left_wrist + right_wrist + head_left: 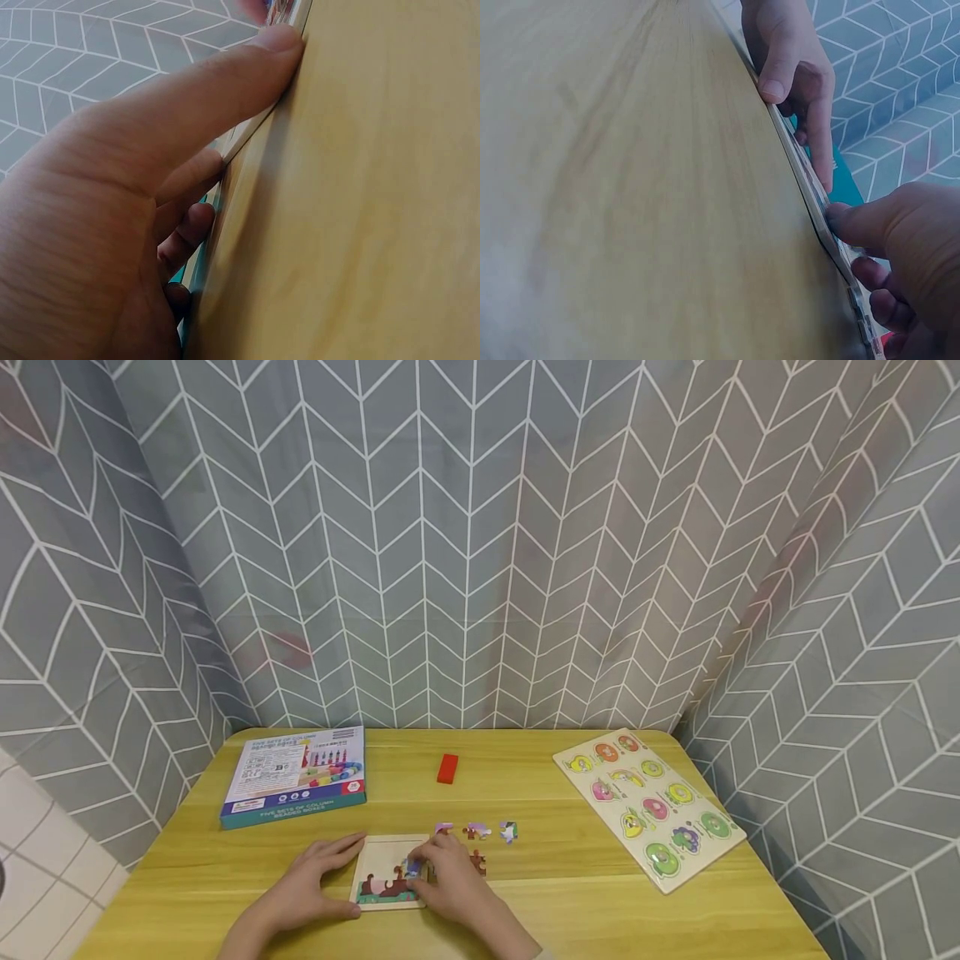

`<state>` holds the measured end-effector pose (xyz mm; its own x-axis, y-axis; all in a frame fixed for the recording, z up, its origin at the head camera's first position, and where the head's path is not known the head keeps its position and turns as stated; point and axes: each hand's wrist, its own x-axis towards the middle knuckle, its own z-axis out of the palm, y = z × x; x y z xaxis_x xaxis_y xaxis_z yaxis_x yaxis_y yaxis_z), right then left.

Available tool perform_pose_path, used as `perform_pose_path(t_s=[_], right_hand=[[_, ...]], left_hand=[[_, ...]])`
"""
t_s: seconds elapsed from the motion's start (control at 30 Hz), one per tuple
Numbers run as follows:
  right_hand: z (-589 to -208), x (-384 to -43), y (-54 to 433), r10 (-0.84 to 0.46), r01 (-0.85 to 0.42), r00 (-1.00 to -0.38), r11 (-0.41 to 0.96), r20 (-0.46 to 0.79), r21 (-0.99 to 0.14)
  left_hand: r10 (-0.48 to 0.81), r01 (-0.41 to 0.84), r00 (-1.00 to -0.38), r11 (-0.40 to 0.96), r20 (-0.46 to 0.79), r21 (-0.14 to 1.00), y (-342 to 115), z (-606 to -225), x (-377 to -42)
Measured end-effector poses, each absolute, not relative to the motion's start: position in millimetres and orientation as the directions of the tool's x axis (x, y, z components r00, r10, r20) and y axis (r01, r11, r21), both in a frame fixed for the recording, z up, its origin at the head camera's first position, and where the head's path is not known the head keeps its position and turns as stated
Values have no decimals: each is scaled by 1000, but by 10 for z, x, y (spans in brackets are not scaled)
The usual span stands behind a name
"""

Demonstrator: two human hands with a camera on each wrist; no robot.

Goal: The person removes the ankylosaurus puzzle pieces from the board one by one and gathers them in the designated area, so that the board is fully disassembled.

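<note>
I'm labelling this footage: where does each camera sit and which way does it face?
Head: on the head, facing forward and down at the puzzle tray; left hand, right hand and forearms show.
Left wrist: on that wrist, facing the tabletop and the puzzle tray's edge; left hand shows close.
Right wrist: on that wrist, facing across the tabletop; right hand shows close, left hand beyond.
Shared: head and right wrist views show both hands.
</note>
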<state>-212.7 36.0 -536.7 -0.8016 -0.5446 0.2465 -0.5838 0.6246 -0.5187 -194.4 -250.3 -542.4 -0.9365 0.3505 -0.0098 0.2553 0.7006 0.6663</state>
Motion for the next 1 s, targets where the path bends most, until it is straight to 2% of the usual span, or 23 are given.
perform_pose_path(t_s=[0.73, 1.0], right_hand=[[-5351, -2120, 361, -543, -536, -819, 606, 187, -588], [-5281, -2179, 425, -500, -510, -838, 579, 218, -636]], left_hand=[[356, 262, -935, 696, -3, 669, -2510, -5429, -1941], [355, 260, -935, 701, -9, 664, -2506, -5433, -1950]])
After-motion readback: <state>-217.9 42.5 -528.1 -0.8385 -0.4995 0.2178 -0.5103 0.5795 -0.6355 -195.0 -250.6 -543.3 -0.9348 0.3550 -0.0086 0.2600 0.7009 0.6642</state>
